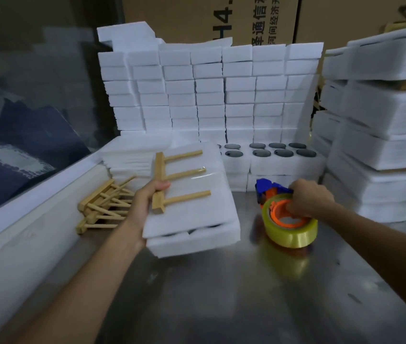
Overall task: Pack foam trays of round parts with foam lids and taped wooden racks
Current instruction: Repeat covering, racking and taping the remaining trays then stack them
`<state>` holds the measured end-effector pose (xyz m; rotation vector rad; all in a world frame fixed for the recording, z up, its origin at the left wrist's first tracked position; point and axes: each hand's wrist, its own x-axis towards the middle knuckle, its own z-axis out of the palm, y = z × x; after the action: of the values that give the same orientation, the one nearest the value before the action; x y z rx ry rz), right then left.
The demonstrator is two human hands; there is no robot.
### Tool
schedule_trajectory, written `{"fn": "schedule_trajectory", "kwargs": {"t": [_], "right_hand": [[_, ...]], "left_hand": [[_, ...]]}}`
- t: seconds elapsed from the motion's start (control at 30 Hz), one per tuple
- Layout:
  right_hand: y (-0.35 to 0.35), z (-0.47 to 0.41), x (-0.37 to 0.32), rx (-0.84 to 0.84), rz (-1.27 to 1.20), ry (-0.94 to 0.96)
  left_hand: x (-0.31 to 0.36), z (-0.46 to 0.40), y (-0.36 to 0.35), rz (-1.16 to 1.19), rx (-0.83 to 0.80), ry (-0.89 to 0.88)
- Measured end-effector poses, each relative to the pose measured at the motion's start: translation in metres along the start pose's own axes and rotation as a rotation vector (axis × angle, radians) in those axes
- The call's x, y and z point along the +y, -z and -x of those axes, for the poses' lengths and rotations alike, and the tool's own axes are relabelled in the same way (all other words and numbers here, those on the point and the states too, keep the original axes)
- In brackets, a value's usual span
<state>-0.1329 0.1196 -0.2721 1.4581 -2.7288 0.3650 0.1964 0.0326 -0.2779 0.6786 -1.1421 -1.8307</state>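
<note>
Left hand (147, 197) grips lidded tray, right hand (308, 198) on tape dispenser.

Head view: left hand's thumb pinches a wooden rack (172, 178) against the lid (197, 209) on a foam tray (194, 240), tilted, near edge on the steel counter (222, 294). Right hand's fingers curl round the tape dispenser (289, 219), just right of the tray. Loose racks (102, 204) lie left. Open trays of round parts (271, 152) behind, foam stacks (209, 90) beyond.

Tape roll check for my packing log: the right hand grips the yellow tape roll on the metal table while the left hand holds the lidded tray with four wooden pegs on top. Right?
Not quite: the head view shows three pegs on the wooden rack, not four. The rest stands.
</note>
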Motion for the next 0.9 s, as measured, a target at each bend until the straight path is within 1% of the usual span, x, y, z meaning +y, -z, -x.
{"fn": "schedule_trajectory", "kwargs": {"t": [0.1, 0.2, 0.4, 0.63, 0.73, 0.9], "right_hand": [[-0.012, -0.006, 0.007, -0.061, -0.068, -0.074], [-0.015, -0.012, 0.011, -0.098, -0.091, -0.106], [-0.019, -0.018, 0.009, -0.146, -0.070, -0.111], [-0.020, -0.016, 0.008, -0.170, -0.103, -0.117], [-0.023, -0.016, -0.006, -0.182, -0.120, -0.091], [-0.034, -0.015, -0.056, -0.129, -0.169, 0.000]], "left_hand": [[-0.008, -0.002, 0.004, -0.023, 0.035, 0.059], [-0.011, -0.004, 0.005, -0.052, 0.058, 0.086], [-0.016, -0.008, 0.004, -0.062, 0.064, 0.097], [-0.020, -0.008, 0.008, -0.052, 0.043, 0.074], [-0.015, -0.008, 0.011, -0.014, 0.062, 0.051], [-0.006, -0.002, 0.020, 0.060, -0.003, -0.050]]}}
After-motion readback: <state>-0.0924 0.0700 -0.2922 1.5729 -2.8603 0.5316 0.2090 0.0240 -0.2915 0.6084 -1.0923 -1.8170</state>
